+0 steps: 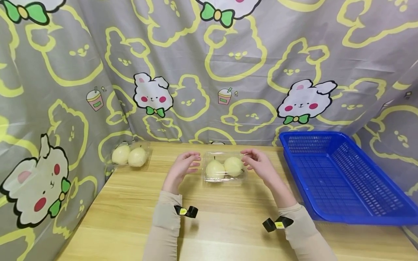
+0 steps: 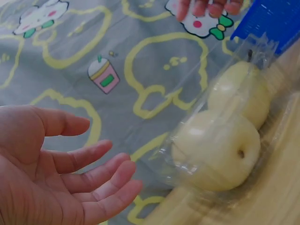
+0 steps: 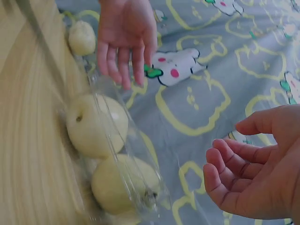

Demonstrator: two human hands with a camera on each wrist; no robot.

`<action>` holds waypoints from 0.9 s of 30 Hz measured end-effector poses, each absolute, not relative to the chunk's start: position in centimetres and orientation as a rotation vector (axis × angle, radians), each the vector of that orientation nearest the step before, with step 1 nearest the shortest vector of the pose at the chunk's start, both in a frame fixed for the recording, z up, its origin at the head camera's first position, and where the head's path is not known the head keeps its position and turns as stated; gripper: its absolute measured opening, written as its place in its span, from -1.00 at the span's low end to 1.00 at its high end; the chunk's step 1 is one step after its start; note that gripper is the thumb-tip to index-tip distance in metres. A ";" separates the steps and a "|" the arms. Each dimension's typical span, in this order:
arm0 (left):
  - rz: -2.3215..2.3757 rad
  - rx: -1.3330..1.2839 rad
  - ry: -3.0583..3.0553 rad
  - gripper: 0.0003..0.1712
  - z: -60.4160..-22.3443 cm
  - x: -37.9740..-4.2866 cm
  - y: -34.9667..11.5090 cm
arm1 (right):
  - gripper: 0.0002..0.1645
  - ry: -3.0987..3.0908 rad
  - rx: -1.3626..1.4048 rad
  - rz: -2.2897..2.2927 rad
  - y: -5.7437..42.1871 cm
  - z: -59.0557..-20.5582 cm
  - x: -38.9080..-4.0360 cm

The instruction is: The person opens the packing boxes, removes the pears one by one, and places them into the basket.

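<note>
A clear plastic box [image 1: 225, 179] holding two pale yellow pears [image 1: 214, 170] sits on the wooden table between the two hands. My left hand [image 1: 183, 167] is just left of the box, its fingers loosely bent and holding nothing. On the other side, my right hand [image 1: 258, 165] is close to the box's right edge with relaxed fingers. The left wrist view shows a gap between the left hand [image 2: 79, 173] and the box. In the right wrist view the right hand [image 3: 258, 164] is likewise apart from the pears [image 3: 124, 185].
A second clear box with two pears [image 1: 137, 156] stands at the table's back left, by the curtain. A blue plastic basket [image 1: 313, 195] occupies the right side. Behind everything hangs a grey patterned curtain [image 1: 192, 54]. The wooden table [image 1: 222, 232] extends toward the front.
</note>
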State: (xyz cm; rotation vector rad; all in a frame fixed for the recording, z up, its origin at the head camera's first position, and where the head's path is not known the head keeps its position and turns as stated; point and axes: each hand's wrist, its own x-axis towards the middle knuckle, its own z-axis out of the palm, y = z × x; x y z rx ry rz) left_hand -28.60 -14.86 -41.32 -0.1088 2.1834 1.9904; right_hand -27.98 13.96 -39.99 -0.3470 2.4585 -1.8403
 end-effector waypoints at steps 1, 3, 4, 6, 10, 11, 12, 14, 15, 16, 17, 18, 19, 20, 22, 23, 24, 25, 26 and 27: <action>1.996 -0.121 2.183 -0.53 -41.5 -28.7 -14.8 | -0.60 2.458 -0.364 -1.839 13.8 -39.9 -27.8; 2.004 -0.141 2.193 -0.52 -41.9 -29.0 -14.6 | -0.61 2.436 -0.406 -1.852 13.3 -39.9 -27.3; 2.010 -0.149 2.193 -0.51 -42.1 -29.1 -14.5 | -0.62 2.416 -0.432 -1.860 13.1 -39.9 -27.1; 2.025 -0.172 2.184 -0.50 -42.5 -29.3 -14.3 | -0.63 2.369 -0.483 -1.872 12.6 -39.9 -26.6; 2.079 -0.203 2.117 -0.50 -43.2 -29.8 -14.1 | -0.61 2.234 -0.595 -1.845 11.3 -40.5 -25.7; 2.090 -0.209 2.098 -0.50 -43.3 -29.8 -14.0 | -0.61 2.202 -0.617 -1.825 10.9 -40.7 -25.5; 2.101 -0.215 2.079 -0.51 -43.5 -29.9 -14.0 | -0.60 2.166 -0.644 -1.805 10.5 -41.0 -25.3; 2.126 -0.232 2.045 -0.52 -43.7 -30.0 -13.9 | -0.59 2.102 -0.688 -1.765 9.7 -41.7 -25.0; 2.136 -0.247 2.031 -0.52 -43.8 -30.1 -13.9 | -0.60 2.076 -0.697 -1.748 9.3 -42.1 -24.8; 2.146 -0.260 2.022 -0.53 -43.9 -30.1 -13.9 | -0.61 2.051 -0.702 -1.734 8.8 -42.5 -24.7; 2.155 -0.273 2.014 -0.53 -44.1 -30.1 -13.9 | -0.60 2.028 -0.714 -1.719 8.4 -43.0 -24.5; 2.164 -0.289 2.007 -0.54 -44.2 -30.2 -14.0 | -0.60 2.003 -0.717 -1.707 8.0 -43.4 -24.4; 2.168 -0.300 2.004 -0.54 -44.3 -30.2 -14.0 | -0.60 1.988 -0.712 -1.693 7.6 -43.9 -24.3; 2.171 -0.310 2.002 -0.54 -44.3 -30.2 -14.1 | -0.60 1.969 -0.699 -1.682 7.3 -44.4 -24.3; 2.176 -0.317 1.996 -0.55 -44.5 -30.2 -14.1 | -0.59 1.935 -0.661 -1.671 6.7 -45.4 -24.2; 2.179 -0.317 1.992 -0.54 -44.6 -30.2 -14.2 | -0.58 1.917 -0.637 -1.672 6.5 -45.8 -24.1; 2.184 -0.318 1.985 -0.54 -44.6 -30.2 -14.2 | -0.58 1.900 -0.603 -1.681 6.3 -46.2 -24.1; 2.188 -0.318 1.978 -0.54 -44.6 -30.2 -14.2 | -0.58 1.874 -0.563 -1.697 6.2 -46.6 -24.0; 2.192 -0.315 1.972 -0.54 -44.7 -30.2 -14.2 | -0.56 1.837 -0.521 -1.721 6.0 -47.0 -24.0; 2.197 -0.317 1.963 -0.54 -44.8 -30.2 -14.2 | -0.56 1.800 -0.483 -1.749 5.9 -47.3 -23.9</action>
